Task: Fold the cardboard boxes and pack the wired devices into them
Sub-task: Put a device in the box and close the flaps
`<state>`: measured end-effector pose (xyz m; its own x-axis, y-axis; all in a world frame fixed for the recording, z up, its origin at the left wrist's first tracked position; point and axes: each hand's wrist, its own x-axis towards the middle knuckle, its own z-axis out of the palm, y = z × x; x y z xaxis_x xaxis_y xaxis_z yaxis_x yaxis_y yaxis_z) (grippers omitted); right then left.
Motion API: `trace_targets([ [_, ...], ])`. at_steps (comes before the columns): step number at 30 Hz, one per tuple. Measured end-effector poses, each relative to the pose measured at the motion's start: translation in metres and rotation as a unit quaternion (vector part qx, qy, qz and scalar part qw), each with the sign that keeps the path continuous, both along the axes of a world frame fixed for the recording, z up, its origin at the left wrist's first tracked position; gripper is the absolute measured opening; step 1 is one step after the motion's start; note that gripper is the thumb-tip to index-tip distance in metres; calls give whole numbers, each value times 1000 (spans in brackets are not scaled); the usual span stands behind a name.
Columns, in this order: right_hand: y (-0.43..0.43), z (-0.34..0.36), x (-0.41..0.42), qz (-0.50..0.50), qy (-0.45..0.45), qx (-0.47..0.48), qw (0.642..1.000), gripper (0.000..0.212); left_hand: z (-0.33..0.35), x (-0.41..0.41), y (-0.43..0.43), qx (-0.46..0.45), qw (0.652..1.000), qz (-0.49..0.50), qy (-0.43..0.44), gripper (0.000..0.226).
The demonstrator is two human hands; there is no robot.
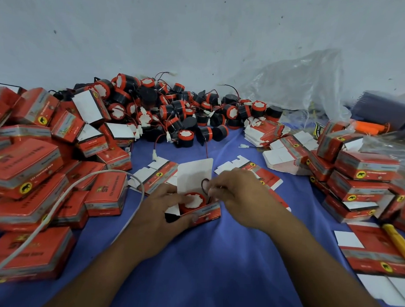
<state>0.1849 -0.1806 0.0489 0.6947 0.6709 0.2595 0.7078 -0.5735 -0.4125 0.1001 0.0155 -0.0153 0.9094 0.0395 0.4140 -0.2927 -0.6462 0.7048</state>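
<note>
A small red cardboard box [206, 214] sits open on the blue cloth in front of me, its white lid flap [194, 173] standing up. Inside it is a round red and black wired device [193, 202] with a white face. My left hand [163, 209] grips the box's left side, thumb on the device. My right hand [238, 196] pinches the device's dark wire [204, 184], looped above the box. A heap of loose wired devices [175, 111] lies at the back by the wall.
Packed red boxes [35, 170] pile up on the left, more stack on the right [361, 182]. Flat unfolded boxes [266, 132] lie behind and beside my hands. A white cable [64, 194] crosses the left pile. A plastic bag [298, 85] and yellow tool [398, 243] sit right.
</note>
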Motion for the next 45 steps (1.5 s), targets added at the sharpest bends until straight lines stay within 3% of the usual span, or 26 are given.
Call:
trace_targets([
  [6, 6, -3, -1, -49, 8, -125, 991, 22, 0, -1, -1, 18, 1000, -10, -16, 43],
  [14, -12, -2, 6, -41, 218, -139, 965, 26, 0, -4, -3, 35, 999, 1, -21, 36],
  [17, -13, -2, 10, -56, 275, -91, 955, 33, 0, -5, -3, 33, 999, 1, -26, 34],
  [22, -1, -11, 8, -92, 289, 33, 952, 8, 3, -6, -5, 34, 999, -1, -18, 24],
  [27, 8, -21, 9, -102, 200, 84, 971, 22, 1, -6, -5, 27, 1000, 4, -15, 22],
  [34, 9, -23, 6, -73, 21, 34, 997, 30, -1, -3, -3, 2, 998, 54, -19, 36],
  [38, 12, -26, 5, -89, 7, 16, 996, 25, 0, -3, -2, -68, 992, 95, -36, 62],
  [43, 13, -25, 7, -89, 41, -2, 995, 19, 1, -2, -8, -145, 980, 115, -71, 75],
  [45, 11, -26, 5, -68, 52, -16, 996, 25, 2, -1, -9, -145, 981, 105, -78, 71],
])
